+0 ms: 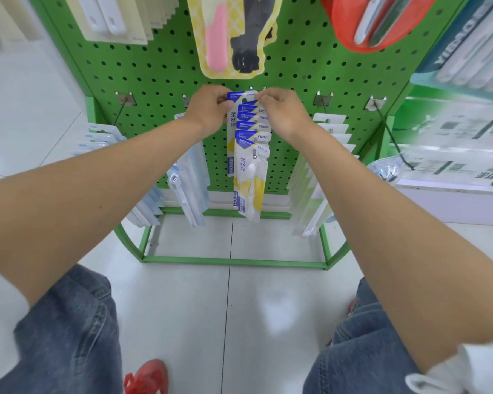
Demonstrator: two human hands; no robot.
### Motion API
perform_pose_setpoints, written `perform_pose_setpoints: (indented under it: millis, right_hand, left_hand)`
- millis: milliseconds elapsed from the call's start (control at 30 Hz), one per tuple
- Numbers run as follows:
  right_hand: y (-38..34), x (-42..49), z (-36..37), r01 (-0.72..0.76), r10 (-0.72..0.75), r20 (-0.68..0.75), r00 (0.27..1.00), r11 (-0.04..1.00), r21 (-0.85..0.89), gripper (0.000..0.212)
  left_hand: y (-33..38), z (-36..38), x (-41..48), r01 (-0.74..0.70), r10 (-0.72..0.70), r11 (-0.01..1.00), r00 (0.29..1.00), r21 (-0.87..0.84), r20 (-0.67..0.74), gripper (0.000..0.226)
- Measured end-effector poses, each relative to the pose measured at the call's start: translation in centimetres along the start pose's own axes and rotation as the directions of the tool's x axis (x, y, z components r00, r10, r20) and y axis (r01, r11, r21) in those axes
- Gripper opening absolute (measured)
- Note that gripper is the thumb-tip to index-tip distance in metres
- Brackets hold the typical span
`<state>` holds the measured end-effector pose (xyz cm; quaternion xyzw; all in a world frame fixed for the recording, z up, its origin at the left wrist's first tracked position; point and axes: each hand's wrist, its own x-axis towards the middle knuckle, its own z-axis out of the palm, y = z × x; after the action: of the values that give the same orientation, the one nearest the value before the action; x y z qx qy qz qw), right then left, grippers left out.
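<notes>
A blue, white and yellow toothbrush pack (pixel 232 137) hangs flat against the green pegboard (pixel 154 72) at centre. My left hand (pixel 208 109) pinches its top left corner and my right hand (pixel 282 112) pinches its top right corner. Just in front of it, several matching packs (pixel 251 177) hang in a row on a metal hook (pixel 254 153) that sticks out toward me. The top edge of the held pack sits at the hook's base on the board; whether it is threaded on the hook I cannot tell.
More rows of packs hang on hooks at left (pixel 182 183) and right (pixel 322 166). Two bare hooks (pixel 123 109) (pixel 393 137) jut from the board. The rack's green floor frame (pixel 234 261) stands on white tiles. My knees in jeans are below.
</notes>
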<state>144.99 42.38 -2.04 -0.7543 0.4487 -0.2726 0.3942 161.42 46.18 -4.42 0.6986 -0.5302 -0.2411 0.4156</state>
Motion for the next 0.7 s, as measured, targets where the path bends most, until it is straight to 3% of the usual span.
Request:
perform_pose_setpoints:
  millis: [467, 700]
  right_hand:
    - [0.9, -0.1, -0.1, -0.007, 0.006, -0.022, 1.0, 0.998, -0.061, 0.041]
    - [1.1, -0.5, -0.4, -0.002, 0.0, -0.035, 0.999, 0.998, -0.068, 0.041]
  left_hand:
    - [1.3, 2.1, 0.1, -0.018, 0.007, 0.994, 0.995, -0.111, -0.102, 0.018]
    - [1.4, 1.8, -0.4, 0.05, -0.067, 0.988, 0.991, -0.147, -0.113, 0.02]
